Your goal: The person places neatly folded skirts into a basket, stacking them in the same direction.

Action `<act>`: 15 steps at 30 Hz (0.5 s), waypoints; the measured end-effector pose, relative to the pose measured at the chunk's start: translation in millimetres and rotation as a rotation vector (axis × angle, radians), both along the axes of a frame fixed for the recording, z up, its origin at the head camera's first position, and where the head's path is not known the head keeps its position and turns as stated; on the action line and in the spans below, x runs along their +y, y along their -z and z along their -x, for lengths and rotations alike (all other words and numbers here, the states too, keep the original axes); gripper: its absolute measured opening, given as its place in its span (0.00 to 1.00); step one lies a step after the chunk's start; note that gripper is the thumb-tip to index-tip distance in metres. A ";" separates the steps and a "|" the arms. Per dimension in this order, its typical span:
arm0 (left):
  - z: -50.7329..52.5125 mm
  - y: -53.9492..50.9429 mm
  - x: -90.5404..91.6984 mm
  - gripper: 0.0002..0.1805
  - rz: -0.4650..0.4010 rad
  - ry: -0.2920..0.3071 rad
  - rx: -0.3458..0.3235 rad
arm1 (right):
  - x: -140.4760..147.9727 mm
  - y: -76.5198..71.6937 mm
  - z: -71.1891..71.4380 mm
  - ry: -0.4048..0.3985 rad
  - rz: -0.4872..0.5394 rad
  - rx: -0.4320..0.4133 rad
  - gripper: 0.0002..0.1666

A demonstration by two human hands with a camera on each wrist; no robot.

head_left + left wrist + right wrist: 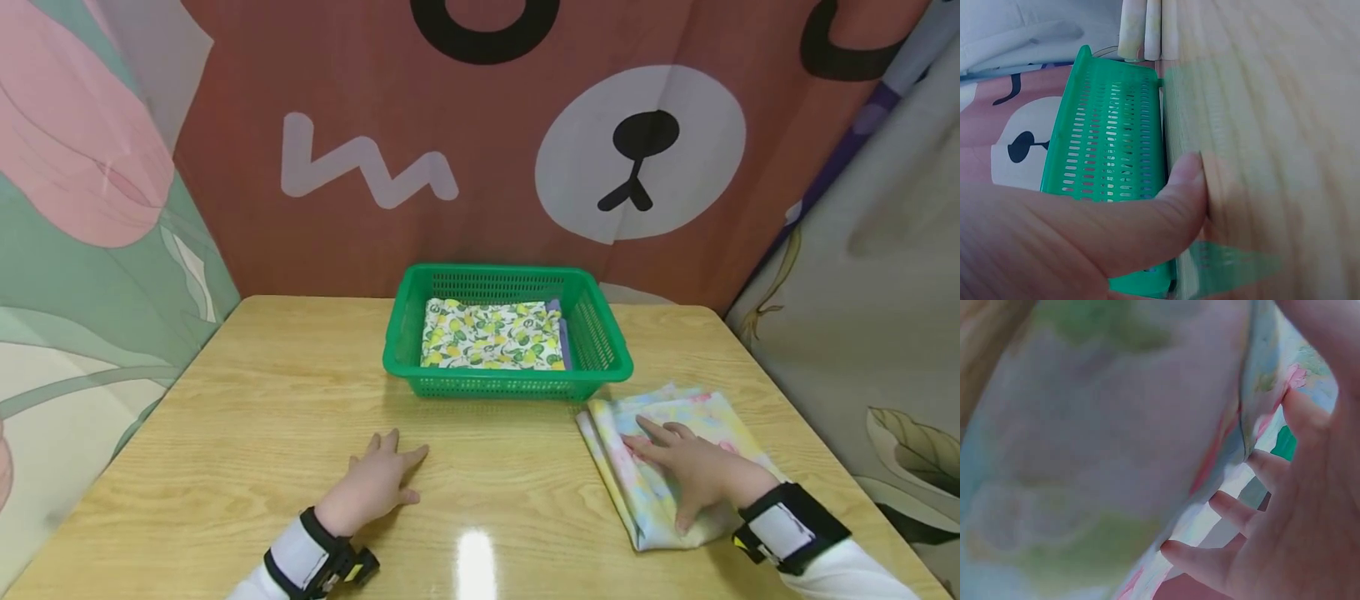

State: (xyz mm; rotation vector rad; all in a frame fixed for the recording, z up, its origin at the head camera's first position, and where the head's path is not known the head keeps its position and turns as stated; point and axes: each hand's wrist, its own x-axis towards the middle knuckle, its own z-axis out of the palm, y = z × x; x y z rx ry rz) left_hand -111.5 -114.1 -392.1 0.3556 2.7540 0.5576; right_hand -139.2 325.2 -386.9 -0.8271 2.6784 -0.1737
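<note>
A folded pastel cloth (652, 492) with yellow, pink and blue patches lies at the right of the table. On top of it rests my right hand (693, 467), its fingers spread; in the right wrist view the fingertips (1175, 550) touch the fabric. My left hand (371, 483) lies on the bare wood left of centre with its fingers spread, holding nothing. Its thumb (1179, 206) touches the tabletop in the left wrist view. Beyond both hands stands a green plastic basket (517, 383), which holds a folded lemon-print cloth (491, 337).
Purple fabric (564, 342) shows at the right edge of the lemon-print cloth in the basket. The wooden table (262, 375) meets a brown curtain (487, 225) with a bear print at its back edge. A pale curtain (862, 292) hangs along the right side.
</note>
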 end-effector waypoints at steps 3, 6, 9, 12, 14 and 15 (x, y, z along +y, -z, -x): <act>-1.0 1.6 -0.5 0.32 -0.002 0.001 0.002 | -5.6 1.7 -3.7 -0.025 0.021 0.008 0.74; -1.6 2.1 -1.2 0.33 0.005 0.004 0.013 | -13.0 3.5 -7.0 -0.063 0.043 0.028 0.74; -1.4 2.2 -1.1 0.33 0.009 0.005 0.023 | -21.6 4.3 -10.0 -0.103 0.062 0.055 0.74; -0.8 2.7 -0.1 0.33 0.011 0.004 0.023 | -31.3 3.6 -12.7 -0.120 0.082 0.062 0.73; -0.4 3.0 0.6 0.33 0.013 0.002 0.023 | -38.2 2.7 -14.4 -0.114 0.088 0.045 0.72; -0.3 3.3 0.9 0.33 0.014 0.002 0.022 | -41.7 2.3 -15.1 -0.109 0.088 0.036 0.72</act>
